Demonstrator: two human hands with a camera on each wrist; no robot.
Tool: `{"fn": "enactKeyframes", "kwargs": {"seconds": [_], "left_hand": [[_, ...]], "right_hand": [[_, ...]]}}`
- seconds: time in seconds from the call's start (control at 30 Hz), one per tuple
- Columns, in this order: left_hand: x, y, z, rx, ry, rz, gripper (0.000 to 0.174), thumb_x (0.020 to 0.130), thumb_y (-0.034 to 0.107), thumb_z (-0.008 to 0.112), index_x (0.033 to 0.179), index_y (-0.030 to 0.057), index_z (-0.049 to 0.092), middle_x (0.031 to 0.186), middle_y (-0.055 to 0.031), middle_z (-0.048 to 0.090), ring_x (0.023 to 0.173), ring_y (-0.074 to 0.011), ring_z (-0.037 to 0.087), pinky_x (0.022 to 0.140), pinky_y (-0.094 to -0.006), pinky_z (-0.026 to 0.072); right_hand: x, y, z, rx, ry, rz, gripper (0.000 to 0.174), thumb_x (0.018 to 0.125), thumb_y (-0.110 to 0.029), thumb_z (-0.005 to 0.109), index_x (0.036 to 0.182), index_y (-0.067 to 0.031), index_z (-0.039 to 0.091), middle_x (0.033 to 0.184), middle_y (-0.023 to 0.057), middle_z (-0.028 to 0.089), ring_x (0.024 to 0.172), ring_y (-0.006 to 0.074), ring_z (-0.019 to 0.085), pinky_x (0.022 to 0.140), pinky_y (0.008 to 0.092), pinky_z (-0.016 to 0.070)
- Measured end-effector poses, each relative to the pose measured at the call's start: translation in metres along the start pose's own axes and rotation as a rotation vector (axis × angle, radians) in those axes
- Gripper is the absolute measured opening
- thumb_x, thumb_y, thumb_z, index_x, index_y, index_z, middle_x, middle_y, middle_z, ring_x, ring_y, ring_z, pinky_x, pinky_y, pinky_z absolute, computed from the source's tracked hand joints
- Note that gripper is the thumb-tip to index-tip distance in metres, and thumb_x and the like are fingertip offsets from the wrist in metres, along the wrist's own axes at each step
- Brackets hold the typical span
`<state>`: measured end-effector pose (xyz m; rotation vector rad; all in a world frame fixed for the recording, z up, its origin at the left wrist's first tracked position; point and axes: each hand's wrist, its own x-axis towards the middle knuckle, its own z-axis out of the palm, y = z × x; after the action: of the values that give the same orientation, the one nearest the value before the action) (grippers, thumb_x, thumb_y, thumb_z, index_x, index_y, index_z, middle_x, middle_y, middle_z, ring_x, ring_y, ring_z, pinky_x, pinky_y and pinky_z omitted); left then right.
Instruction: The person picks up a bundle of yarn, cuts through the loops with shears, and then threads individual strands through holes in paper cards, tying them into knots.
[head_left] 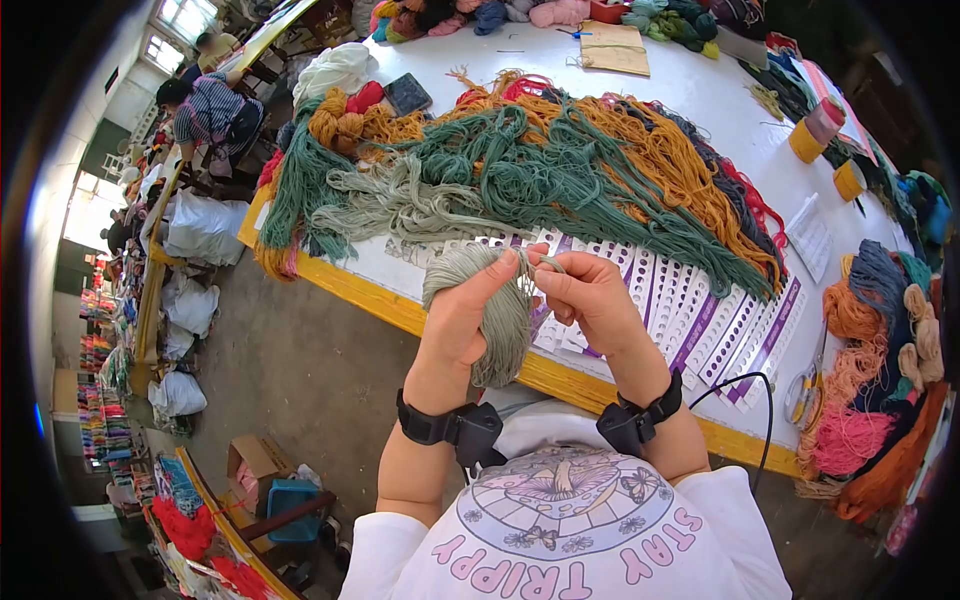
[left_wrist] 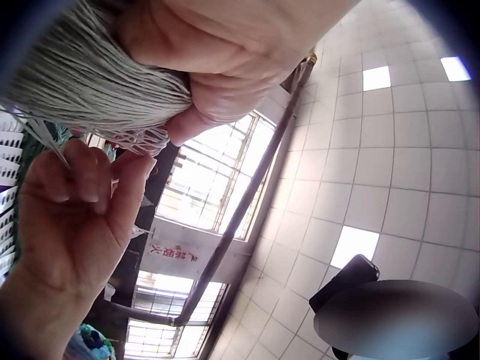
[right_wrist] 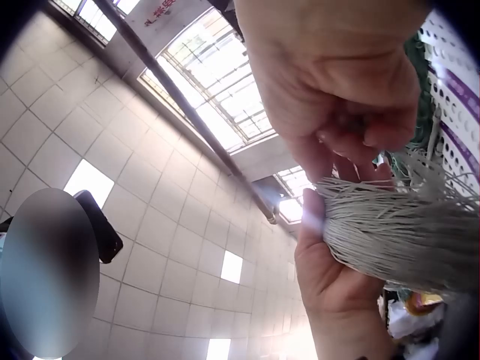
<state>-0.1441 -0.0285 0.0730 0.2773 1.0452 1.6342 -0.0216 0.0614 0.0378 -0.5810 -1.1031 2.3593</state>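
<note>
A grey-green skein of yarn [head_left: 505,330] is gripped by the left hand [head_left: 462,310], its thumb along the top end of the bundle. The right hand [head_left: 592,300] pinches strands at that same end, fingertips close to the left hand's. In the left wrist view the skein [left_wrist: 97,82] fans out from the left hand [left_wrist: 217,52], and the right hand [left_wrist: 79,217] has curled fingers beside its looped end. The right wrist view has the right hand [right_wrist: 337,82] above the skein [right_wrist: 397,232], with the left hand [right_wrist: 337,285] underneath.
Green yarn [head_left: 540,170], orange yarn [head_left: 650,150] and pale yarn [head_left: 410,200] lie heaped across the white table [head_left: 480,60]. Punched cards [head_left: 690,310] line its near side. Scissors [head_left: 800,395] and more yarn [head_left: 855,430] are at the right. Another person [head_left: 215,115] is at the upper left.
</note>
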Motion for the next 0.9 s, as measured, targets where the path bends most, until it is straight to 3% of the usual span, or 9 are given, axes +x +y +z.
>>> {"fn": "enactKeyframes", "kwargs": {"seconds": [0.13,0.33,0.4,0.53,0.63,0.73,0.9], "left_hand": [[-0.002,0.003,0.001,0.013,-0.036,-0.007,0.025,0.081,0.013,0.061,0.101,-0.0013,0.06,0.095,-0.0082,0.062,0.083,-0.0152,0.059,0.068,-0.0266,0.049],[0.006,-0.005,-0.006,0.165,-0.066,0.085,0.024,0.081,0.012,0.062,0.101,-0.0008,0.06,0.093,-0.0068,0.062,0.082,-0.0141,0.058,0.071,-0.0259,0.0474],[0.009,-0.008,-0.011,0.229,-0.048,0.11,0.025,0.082,0.015,0.061,0.101,-0.0011,0.06,0.094,-0.007,0.062,0.081,-0.014,0.058,0.071,-0.0258,0.0475],[0.004,0.0,-0.005,-0.026,0.01,-0.061,0.031,0.086,0.024,0.056,0.103,-0.0016,0.059,0.098,-0.0083,0.061,0.081,-0.0144,0.059,0.07,-0.026,0.0486],[0.004,-0.001,-0.004,-0.056,0.009,-0.081,0.034,0.087,0.028,0.054,0.104,-0.0021,0.058,0.101,-0.009,0.06,0.081,-0.0149,0.059,0.068,-0.0263,0.0494],[0.003,0.0,-0.003,-0.055,-0.015,-0.106,0.035,0.087,0.027,0.054,0.104,-0.0027,0.058,0.101,-0.0097,0.06,0.082,-0.0155,0.06,0.067,-0.0267,0.0497],[0.005,-0.001,-0.007,-0.049,-0.02,-0.084,0.035,0.087,0.026,0.054,0.105,-0.0036,0.057,0.1,-0.0112,0.06,0.084,-0.016,0.059,0.069,-0.0277,0.05]], "right_hand": [[0.001,0.002,-0.003,0.119,-0.038,0.033,0.018,0.077,-0.013,0.067,0.091,-0.0033,0.064,0.068,-0.003,0.058,0.049,0.0019,0.044,0.042,0.016,0.0308],[0.005,0.007,-0.004,0.046,-0.015,0.022,0.016,0.08,-0.016,0.063,0.091,-0.0048,0.064,0.075,-0.0051,0.058,0.058,0.0023,0.051,0.046,0.0158,0.0344],[0.005,0.001,-0.003,0.32,-0.025,0.134,0.015,0.082,-0.017,0.062,0.091,-0.005,0.063,0.072,-0.0055,0.057,0.055,0.0014,0.048,0.044,0.0153,0.032],[0.008,-0.002,-0.015,0.589,-0.327,0.275,0.015,0.081,-0.017,0.062,0.09,-0.0049,0.063,0.065,-0.0041,0.054,0.047,-0.0003,0.039,0.039,0.015,0.0252],[0.005,-0.001,-0.005,0.113,-0.027,0.149,0.016,0.08,-0.017,0.063,0.091,-0.0041,0.063,0.061,-0.0033,0.051,0.043,-0.0005,0.031,0.037,0.0159,0.0199],[0.006,0.002,-0.001,-0.059,0.017,0.091,0.018,0.08,-0.017,0.064,0.091,-0.0036,0.063,0.06,-0.0043,0.049,0.041,-0.0005,0.029,0.037,0.0166,0.0188],[0.005,0.004,-0.001,0.079,0.025,0.09,0.018,0.082,-0.018,0.063,0.093,-0.0038,0.063,0.06,-0.0069,0.046,0.041,-0.0002,0.028,0.038,0.0178,0.0191]]}}
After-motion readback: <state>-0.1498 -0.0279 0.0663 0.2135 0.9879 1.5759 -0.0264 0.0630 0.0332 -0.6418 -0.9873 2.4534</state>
